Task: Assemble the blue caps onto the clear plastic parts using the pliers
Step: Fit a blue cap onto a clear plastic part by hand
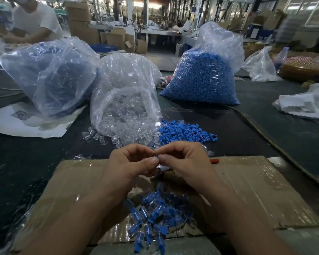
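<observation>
My left hand (131, 162) and my right hand (184, 161) meet fingertip to fingertip above a flattened cardboard sheet (256, 190). Together they pinch one small clear plastic part (159, 165) with a bit of blue at its top; most of it is hidden by my fingers. Below my wrists lies a heap of assembled blue-and-clear pieces (153, 218). Loose blue caps (184, 133) are piled just beyond my hands, next to loose clear parts (99, 137) spilling from an open clear bag (125, 100). A red handle tip (215, 161), perhaps the pliers, shows behind my right hand.
A large bag of blue caps (204, 78) stands at the back right and another bag holding blue pieces (48, 76) at the back left on white paper (26, 122). A person in a white shirt (35, 21) works at far left. Crumpled bags (306, 105) lie right.
</observation>
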`<state>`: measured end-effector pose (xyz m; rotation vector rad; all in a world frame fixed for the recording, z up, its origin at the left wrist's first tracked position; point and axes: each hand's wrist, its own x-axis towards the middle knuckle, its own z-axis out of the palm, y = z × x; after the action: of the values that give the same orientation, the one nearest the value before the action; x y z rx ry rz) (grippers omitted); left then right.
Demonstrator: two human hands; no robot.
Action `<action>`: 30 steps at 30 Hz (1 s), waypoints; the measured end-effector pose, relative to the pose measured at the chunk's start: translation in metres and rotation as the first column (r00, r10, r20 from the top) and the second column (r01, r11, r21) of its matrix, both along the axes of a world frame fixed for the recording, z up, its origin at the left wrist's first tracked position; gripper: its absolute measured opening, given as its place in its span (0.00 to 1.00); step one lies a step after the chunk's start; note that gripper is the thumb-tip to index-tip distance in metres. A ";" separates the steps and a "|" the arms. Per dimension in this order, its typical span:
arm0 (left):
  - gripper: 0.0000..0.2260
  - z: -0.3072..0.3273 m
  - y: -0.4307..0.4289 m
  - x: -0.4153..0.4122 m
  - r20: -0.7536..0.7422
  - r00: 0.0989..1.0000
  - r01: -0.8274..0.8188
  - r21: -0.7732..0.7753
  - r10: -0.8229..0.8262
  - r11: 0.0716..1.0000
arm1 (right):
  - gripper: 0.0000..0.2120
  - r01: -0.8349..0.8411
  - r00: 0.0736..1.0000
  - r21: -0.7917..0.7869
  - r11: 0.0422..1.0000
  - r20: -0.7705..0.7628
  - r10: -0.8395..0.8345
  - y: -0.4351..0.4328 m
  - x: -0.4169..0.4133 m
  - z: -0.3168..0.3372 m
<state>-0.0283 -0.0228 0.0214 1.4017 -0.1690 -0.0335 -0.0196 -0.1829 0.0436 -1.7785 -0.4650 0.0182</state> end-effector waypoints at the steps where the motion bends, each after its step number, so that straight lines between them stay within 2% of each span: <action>1: 0.10 0.000 0.000 0.000 0.002 1.000 0.007 -0.007 -0.007 1.000 | 0.08 0.005 1.000 -0.004 1.000 0.003 -0.005 -0.001 0.000 0.001; 8: 0.06 -0.003 0.000 0.002 -0.038 0.999 -0.017 0.004 0.017 1.000 | 0.10 0.020 0.999 -0.048 0.999 0.037 -0.018 0.003 0.001 -0.002; 13: 0.06 0.001 0.000 0.003 -0.041 0.997 -0.065 -0.017 0.065 0.998 | 0.17 -0.067 0.993 -0.062 0.996 0.094 0.073 0.002 0.000 -0.004; 19: 0.04 0.003 -0.001 0.000 -0.058 0.997 -0.056 -0.033 0.054 0.998 | 0.17 0.013 0.967 -0.085 0.996 0.255 0.009 0.004 -0.001 -0.008; 23: 0.05 0.005 -0.001 0.000 -0.089 0.996 -0.011 -0.105 0.002 0.994 | 0.18 0.037 0.953 -0.089 0.995 0.303 -0.009 0.000 0.002 -0.010; 30: 0.06 0.004 0.000 0.001 -0.093 0.996 0.003 -0.104 -0.013 0.995 | 0.16 0.086 0.915 -0.168 0.982 0.402 -0.011 -0.002 0.007 -0.015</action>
<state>-0.0276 -0.0229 0.0255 1.2934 -0.0970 -0.0954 -0.0123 -0.1846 0.0285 -1.9806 -0.7317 -0.3561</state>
